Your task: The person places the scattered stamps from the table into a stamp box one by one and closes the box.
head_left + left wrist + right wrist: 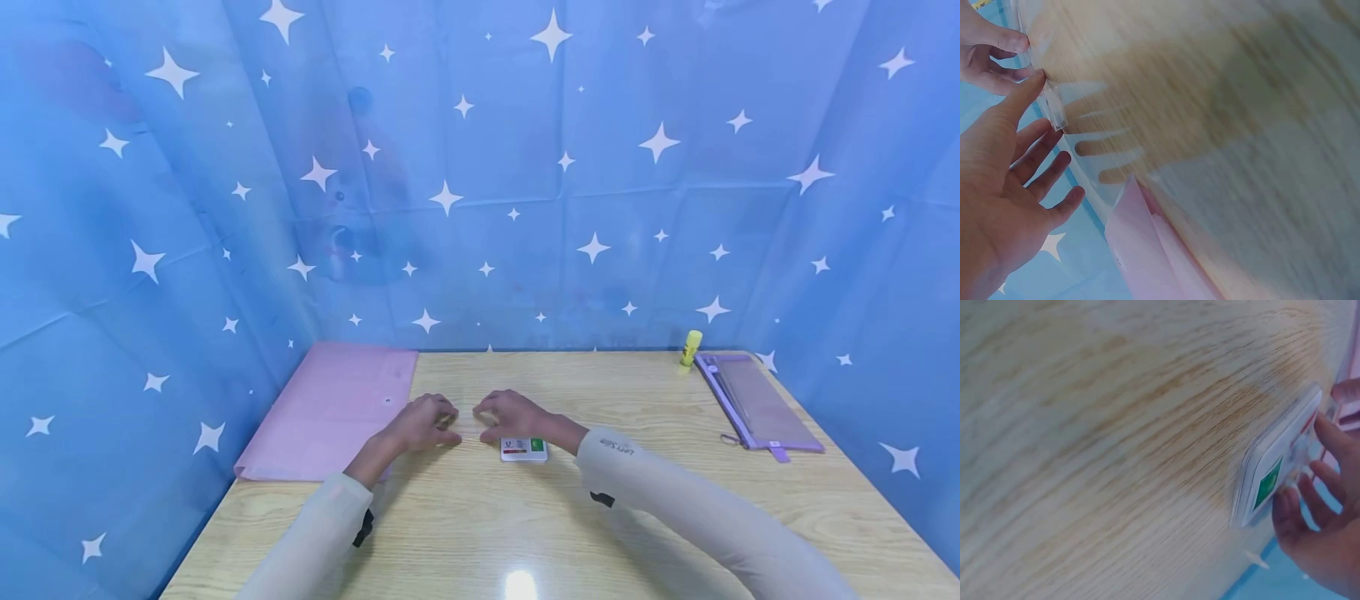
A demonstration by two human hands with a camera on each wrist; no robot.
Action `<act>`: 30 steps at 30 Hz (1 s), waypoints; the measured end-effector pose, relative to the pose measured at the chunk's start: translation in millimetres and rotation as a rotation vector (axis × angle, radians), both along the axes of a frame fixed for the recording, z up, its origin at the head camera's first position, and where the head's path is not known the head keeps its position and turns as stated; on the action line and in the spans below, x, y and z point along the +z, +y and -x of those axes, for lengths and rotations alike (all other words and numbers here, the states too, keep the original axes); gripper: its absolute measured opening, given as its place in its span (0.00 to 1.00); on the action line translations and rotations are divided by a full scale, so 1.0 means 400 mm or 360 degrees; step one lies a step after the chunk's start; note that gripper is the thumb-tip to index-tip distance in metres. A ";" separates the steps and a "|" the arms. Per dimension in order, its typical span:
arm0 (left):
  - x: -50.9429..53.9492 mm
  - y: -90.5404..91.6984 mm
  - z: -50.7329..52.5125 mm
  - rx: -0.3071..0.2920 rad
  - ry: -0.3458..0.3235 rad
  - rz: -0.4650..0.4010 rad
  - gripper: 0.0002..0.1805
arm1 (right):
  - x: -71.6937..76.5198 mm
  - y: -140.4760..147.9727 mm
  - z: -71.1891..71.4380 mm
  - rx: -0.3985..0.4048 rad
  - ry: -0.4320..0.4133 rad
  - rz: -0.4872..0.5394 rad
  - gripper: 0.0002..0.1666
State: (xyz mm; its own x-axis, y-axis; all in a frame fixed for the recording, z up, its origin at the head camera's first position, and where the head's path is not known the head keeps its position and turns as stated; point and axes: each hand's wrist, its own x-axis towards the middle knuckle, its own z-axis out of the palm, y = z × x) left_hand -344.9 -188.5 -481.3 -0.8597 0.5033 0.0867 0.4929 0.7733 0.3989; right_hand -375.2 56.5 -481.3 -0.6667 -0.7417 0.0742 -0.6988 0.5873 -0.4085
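Note:
My left hand (424, 422) pinches one end of a clear plastic piece (1055, 107) between thumb and index finger; its other fingers are spread loosely in the left wrist view. Facing it, my right hand (516, 415) holds the other end with thumb and bent fingers. The piece is see-through, so its full shape cannot be made out. Just below the right hand, a flat white rectangular case (524, 451) with green and red print lies on the table. In the right wrist view this case (1279, 462) is close to the right fingers.
A pink folder (337, 408) lies left on the wooden table (480, 525). At the back right stands a yellow glue stick (691, 348), beside a purple-edged zip pouch (765, 404). Blue curtain (487, 225) with white stars surrounds the table's back and sides.

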 end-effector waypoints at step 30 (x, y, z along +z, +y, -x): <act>0.053 0.078 -0.008 -0.0140 0.0050 -0.0046 0.27 | 0.079 0.114 -0.060 0.0007 0.0038 0.0051 0.28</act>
State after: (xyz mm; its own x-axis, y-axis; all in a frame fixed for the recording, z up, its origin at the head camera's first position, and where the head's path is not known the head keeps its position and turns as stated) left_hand -341.5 -157.4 -460.0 -0.8090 0.5737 0.1281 0.5709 0.7150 0.4036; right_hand -351.2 102.0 -449.7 -0.6610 -0.7417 0.1137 -0.7113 0.5710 -0.4099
